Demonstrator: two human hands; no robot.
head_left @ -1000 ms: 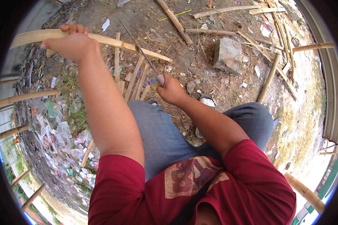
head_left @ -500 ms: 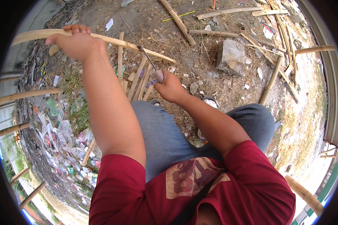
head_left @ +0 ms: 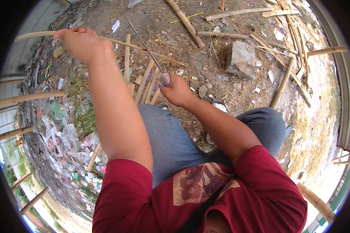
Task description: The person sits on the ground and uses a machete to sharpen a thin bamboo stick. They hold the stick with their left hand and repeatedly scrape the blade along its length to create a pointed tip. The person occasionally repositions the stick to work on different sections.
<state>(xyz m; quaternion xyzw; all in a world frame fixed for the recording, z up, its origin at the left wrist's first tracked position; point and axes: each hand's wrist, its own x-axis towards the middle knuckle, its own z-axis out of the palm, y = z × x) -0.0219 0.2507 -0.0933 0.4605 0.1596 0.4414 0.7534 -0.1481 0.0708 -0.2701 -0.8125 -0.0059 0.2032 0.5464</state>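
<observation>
Bamboo strip [head_left: 116,41], long, pale and narrow, stretches across the upper left of my head-camera view, running from the far left down toward the centre. My left hand [head_left: 81,42] holds it near its left part, the grip folded around it with the thumb on the near side and the fingertips over the far side. My right hand [head_left: 177,89], nearer the centre, has its grip closed around the greyish handle [head_left: 165,79] of a tool with a long, thin, dark blade [head_left: 154,61], which slants up and to the left. Blade and strip cross to the right of my left hand; I cannot tell whether they touch. Below the crossing, several split sticks [head_left: 146,81] lie side by side on the ground, close to my blue jeans [head_left: 167,143]. A rough grey block [head_left: 237,58] sits to the right, near scattered bamboo pieces [head_left: 282,83]. On the left, I see plastic litter [head_left: 66,136] spread beside green grass [head_left: 86,122]. Dark red sleeves [head_left: 122,186] frame both bare forearms.
</observation>
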